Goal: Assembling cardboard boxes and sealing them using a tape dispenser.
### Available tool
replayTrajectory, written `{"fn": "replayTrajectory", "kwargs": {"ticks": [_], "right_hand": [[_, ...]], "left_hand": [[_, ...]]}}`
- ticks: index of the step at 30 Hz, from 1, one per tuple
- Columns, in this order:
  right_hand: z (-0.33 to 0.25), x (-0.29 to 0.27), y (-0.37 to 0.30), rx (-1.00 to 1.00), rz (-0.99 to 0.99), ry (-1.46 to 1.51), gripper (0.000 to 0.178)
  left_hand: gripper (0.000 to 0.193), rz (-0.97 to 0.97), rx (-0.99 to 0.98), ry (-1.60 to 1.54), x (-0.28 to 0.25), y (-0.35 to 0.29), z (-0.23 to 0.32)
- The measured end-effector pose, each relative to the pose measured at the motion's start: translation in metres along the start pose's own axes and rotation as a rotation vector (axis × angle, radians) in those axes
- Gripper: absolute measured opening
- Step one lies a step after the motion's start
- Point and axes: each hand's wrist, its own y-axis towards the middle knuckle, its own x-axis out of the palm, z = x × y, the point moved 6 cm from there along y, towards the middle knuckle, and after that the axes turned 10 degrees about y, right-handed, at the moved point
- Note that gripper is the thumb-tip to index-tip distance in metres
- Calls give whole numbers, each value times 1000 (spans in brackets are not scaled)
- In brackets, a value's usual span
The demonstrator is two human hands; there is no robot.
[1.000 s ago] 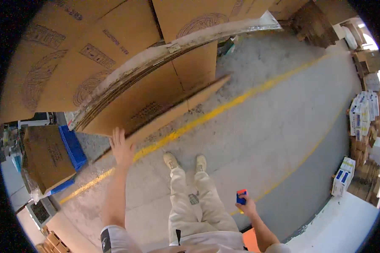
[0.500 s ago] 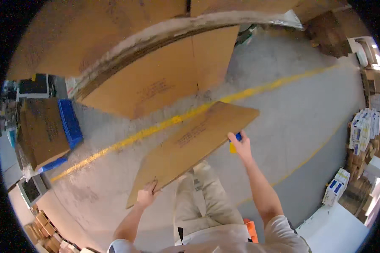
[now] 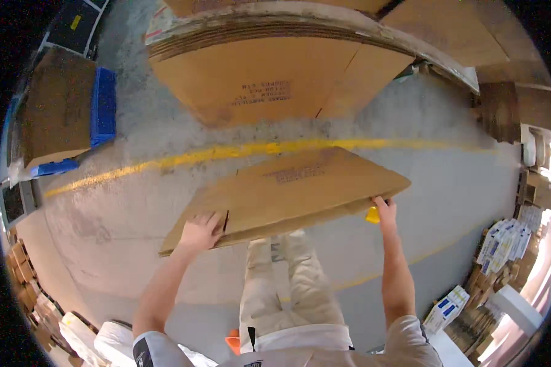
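A flattened brown cardboard box (image 3: 251, 196) spans the space before me, held above the floor with dark print on its upper face. My left hand (image 3: 202, 231) grips its near edge toward the left end, fingers lying over the top face beside a dark slot. At the near right corner, my right hand (image 3: 385, 211) closes on the edge. A small yellow object (image 3: 372, 215) sits against that hand's fingers; its kind is hard to make out.
Beyond a yellow floor line (image 3: 275, 147) stands a tall stack of flat cardboard (image 3: 245, 79). A brown carton (image 3: 61, 104) beside a blue bin (image 3: 104, 107) is at the left. White-and-blue packages (image 3: 502, 244) lie at the right. An orange thing (image 3: 233, 341) shows by my legs.
The flattened box has levelled out from its steep tilt, with its left end swung away from me. My view has turned right, and both hands keep hold of it.
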Motion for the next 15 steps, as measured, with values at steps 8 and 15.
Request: {"fn": "replayTrajectory", "kwargs": {"ticks": [8,15], "right_hand": [[-79,21,-88,-357,-267,-394,24],[-57,114,-99,-578,-357,-1207,49]], "left_hand": [[50,-87,-800,-5,-71,-94,-129],[67,223,-1135,-518,-12,-84,-184]]}}
